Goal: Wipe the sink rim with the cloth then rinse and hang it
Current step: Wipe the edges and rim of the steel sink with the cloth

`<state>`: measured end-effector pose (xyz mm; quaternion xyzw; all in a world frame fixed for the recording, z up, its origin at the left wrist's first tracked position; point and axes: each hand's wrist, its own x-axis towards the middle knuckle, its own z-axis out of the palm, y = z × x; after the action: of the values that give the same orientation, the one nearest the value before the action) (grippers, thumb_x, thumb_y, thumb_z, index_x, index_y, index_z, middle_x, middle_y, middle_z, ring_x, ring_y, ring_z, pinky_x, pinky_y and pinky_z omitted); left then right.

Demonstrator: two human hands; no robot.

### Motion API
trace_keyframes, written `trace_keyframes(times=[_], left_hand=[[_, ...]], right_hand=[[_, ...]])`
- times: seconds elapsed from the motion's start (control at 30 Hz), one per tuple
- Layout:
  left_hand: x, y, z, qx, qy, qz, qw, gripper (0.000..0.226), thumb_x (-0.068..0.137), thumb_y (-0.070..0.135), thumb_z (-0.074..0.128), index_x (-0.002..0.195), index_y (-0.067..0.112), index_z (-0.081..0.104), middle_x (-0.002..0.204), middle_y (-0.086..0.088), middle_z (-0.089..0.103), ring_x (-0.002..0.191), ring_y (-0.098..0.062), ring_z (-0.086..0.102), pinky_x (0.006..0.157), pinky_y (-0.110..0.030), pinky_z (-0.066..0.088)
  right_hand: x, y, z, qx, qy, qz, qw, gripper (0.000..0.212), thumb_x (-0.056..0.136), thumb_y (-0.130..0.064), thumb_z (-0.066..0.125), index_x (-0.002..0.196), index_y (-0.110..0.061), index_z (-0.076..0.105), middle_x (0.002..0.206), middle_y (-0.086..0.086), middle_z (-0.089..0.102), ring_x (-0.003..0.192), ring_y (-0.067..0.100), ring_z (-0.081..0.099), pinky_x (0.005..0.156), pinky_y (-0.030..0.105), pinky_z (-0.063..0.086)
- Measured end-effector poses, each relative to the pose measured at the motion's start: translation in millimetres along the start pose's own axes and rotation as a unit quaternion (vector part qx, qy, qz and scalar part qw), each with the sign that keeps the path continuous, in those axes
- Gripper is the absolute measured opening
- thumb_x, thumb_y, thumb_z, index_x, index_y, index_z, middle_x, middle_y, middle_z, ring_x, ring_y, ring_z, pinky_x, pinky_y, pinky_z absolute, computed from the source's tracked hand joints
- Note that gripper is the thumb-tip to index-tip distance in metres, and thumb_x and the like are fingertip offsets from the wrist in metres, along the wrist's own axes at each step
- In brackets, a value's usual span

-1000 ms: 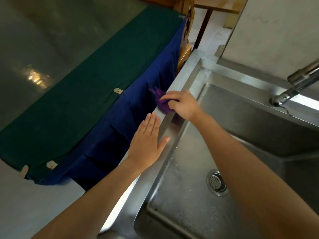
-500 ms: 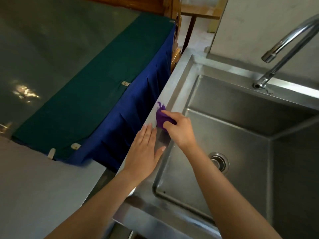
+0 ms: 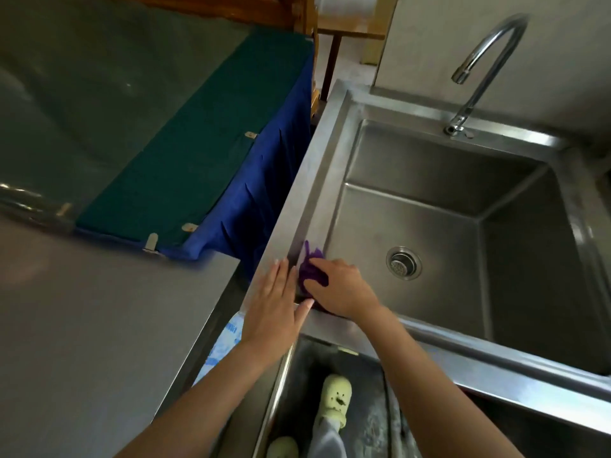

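A stainless-steel sink [image 3: 334, 150] fills the right of the view, its deep square basin brushed and dull, with a round perforated drain strainer [image 3: 403, 262] set in the floor. A chrome gooseneck faucet [image 3: 486, 66] rises from the back ledge and arches over the basin, before a plain pale wall [image 3: 446, 38]. To the left of the sink stands a table draped with a dark green cloth [image 3: 185, 133] on top and a pleated blue skirt [image 3: 261, 200] down its side, with small pale clips along the edge. Nearer the person lies a flat grey countertop [image 3: 99, 325], smooth and matt. Brown wooden furniture shows at the far top.

The purple cloth [image 3: 309, 269], bunched and soft, lies on the sink's left rim at its near corner. The right hand [image 3: 342, 292] presses down on the cloth with its fingers curled over it, gripping it against the steel. The left hand [image 3: 276, 305] rests flat and unclenched on the rim just beside the cloth, fingers straight and together, holding nothing.

Below the front rim, a pale yellow-green shoe [image 3: 335, 399] with a small face on it stands on a dusty grey floor.
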<state>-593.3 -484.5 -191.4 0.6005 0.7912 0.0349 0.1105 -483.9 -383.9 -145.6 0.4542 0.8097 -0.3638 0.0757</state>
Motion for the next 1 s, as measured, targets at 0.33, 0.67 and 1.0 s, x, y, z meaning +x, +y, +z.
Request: trace_keyframes(times=[0.33,0.67,1.0], left_hand=[[-41.4,1.1,15.6,0.002,0.039,0.032,0.999,0.063,0.088,0.039,0.033,0.136,-0.001,0.041,0.143,-0.019,0.042,0.138,-0.029,0.030,0.113,-0.035,0.009],[-43.8,16.2,28.4,0.027,0.035,0.049,0.998,0.080,0.083,0.063,-0.016,0.143,0.011,-0.006,0.155,-0.008,-0.007,0.144,-0.020,-0.010,0.117,-0.033,-0.011],[-43.2,48.7,37.4,0.033,0.026,0.057,0.998,0.076,0.095,0.055,0.002,0.143,0.002,0.029,0.150,-0.014,0.033,0.141,-0.027,0.027,0.117,-0.040,0.009]], right_hand=[[-25.3,-2.7,61.1,-0.035,0.186,-0.036,0.981,0.046,0.092,-0.039,0.044,0.134,-0.023,0.048,0.136,0.000,0.048,0.120,0.024,0.042,0.104,0.039,0.037],[-61.2,72.3,47.4,-0.065,0.305,0.047,0.949,0.032,0.084,-0.032,0.049,0.106,-0.014,0.063,0.103,0.006,0.063,0.094,0.030,0.051,0.081,0.039,0.041],[-103.4,137.1,36.6,-0.105,0.374,0.194,0.901,0.032,0.084,-0.032,0.047,0.096,-0.007,0.062,0.097,0.013,0.059,0.089,0.035,0.049,0.080,0.043,0.039]])
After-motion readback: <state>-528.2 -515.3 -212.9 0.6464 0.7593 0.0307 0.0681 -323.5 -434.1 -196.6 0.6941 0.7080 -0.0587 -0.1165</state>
